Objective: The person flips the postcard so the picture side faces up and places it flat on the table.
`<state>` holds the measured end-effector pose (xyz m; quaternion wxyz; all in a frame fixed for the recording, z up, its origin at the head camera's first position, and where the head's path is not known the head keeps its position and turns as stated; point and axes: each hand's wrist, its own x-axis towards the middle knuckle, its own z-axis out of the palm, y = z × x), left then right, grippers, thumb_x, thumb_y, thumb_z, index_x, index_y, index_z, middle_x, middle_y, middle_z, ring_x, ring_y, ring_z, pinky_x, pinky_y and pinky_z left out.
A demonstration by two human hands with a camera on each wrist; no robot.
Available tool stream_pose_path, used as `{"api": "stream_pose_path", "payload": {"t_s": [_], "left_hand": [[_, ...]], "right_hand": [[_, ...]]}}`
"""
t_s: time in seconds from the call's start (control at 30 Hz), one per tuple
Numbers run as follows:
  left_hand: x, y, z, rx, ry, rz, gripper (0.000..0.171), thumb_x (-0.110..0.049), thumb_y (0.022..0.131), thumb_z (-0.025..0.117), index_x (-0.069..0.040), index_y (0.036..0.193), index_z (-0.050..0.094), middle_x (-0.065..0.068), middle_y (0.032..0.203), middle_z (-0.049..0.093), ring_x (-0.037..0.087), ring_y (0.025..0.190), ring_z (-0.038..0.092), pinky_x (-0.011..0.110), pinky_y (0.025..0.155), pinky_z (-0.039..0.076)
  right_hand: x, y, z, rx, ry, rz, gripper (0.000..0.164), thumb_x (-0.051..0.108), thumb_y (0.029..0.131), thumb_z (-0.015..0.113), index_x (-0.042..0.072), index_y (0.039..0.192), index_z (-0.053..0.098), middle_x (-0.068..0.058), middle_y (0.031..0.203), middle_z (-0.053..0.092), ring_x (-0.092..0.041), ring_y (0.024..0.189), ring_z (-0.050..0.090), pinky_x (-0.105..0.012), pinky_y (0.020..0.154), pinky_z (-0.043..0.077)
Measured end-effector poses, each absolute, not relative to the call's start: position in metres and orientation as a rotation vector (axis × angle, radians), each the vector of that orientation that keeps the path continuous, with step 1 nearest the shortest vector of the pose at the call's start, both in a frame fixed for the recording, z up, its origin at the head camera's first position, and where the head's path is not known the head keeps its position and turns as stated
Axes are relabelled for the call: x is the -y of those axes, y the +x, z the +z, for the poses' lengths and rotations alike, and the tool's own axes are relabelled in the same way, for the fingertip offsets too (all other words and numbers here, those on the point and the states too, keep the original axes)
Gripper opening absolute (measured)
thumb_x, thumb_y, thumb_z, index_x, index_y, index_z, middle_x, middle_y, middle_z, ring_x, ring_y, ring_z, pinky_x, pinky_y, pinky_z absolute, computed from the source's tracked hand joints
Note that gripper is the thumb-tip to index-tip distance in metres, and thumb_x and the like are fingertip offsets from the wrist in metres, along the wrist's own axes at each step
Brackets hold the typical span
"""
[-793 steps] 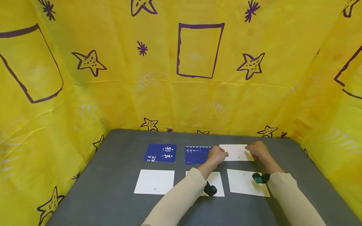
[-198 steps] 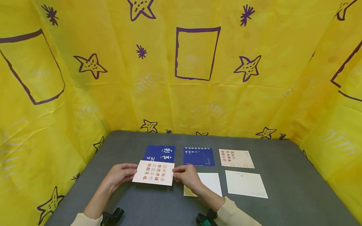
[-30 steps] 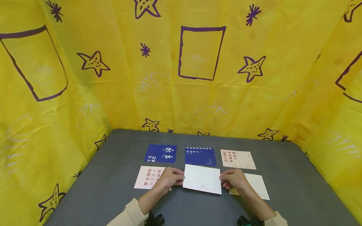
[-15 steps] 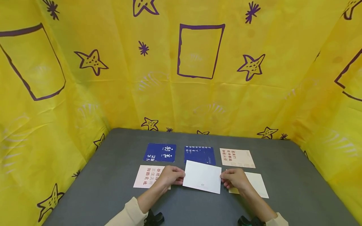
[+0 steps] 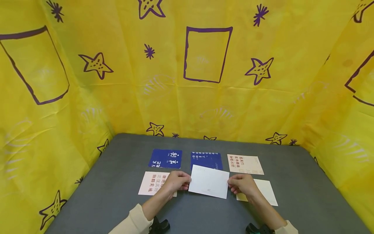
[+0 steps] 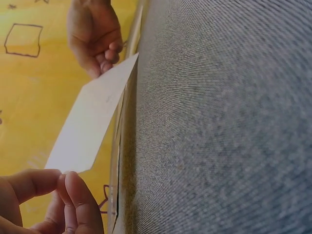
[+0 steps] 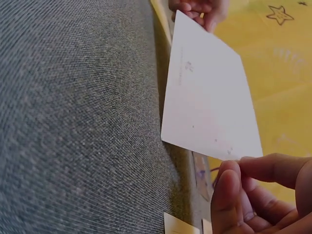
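A white postcard (image 5: 208, 181) with a small printed mark is held up off the table, slightly tilted, in the middle of the near row. My left hand (image 5: 176, 182) pinches its left edge between thumb and fingers. The right hand (image 5: 242, 186) pinches the opposite edge in the same way. In the left wrist view the postcard (image 6: 92, 117) slants between both hands; the right wrist view shows its blank-looking face (image 7: 209, 92) with faint print. The card's far side is hidden. My left hand partly covers a card with red lettering (image 5: 150, 183) on the table.
Behind lie two blue cards, one at left (image 5: 166, 158) and one in the middle (image 5: 205, 159), and a cream card with red lettering (image 5: 245, 164). A pale card (image 5: 266, 191) lies partly under my right hand. A yellow patterned cloth (image 5: 204, 107) encloses the grey table (image 5: 96, 195).
Over the last second the held postcard has tilted up a little. Since the earliest frames, the far-right and near-left cards show red lettering instead of white faces, and the near-middle card has been lifted.
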<state>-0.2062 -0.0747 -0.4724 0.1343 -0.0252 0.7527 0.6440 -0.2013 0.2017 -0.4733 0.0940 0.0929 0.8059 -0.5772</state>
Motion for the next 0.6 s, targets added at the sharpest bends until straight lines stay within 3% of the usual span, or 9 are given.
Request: {"api": "stream_pose_path", "payload": {"t_s": [0.6], "left_hand": [[0.0749, -0.2046, -0.4647, -2.205, -0.024, 1.882, 0.016, -0.004, 0.087, 0.064, 0.009, 0.094, 0.068, 0.005, 0.077, 0.066, 0.010, 0.066, 0.060, 0.023, 0.061, 0.056]], "right_hand": [[-0.2048, -0.2009, -0.4663, -2.354, 0.222, -1.837, 0.021, 0.006, 0.090, 0.065, -0.013, 0.097, 0.067, -0.009, 0.076, 0.069, -0.018, 0.064, 0.063, -0.026, 0.060, 0.057]]}}
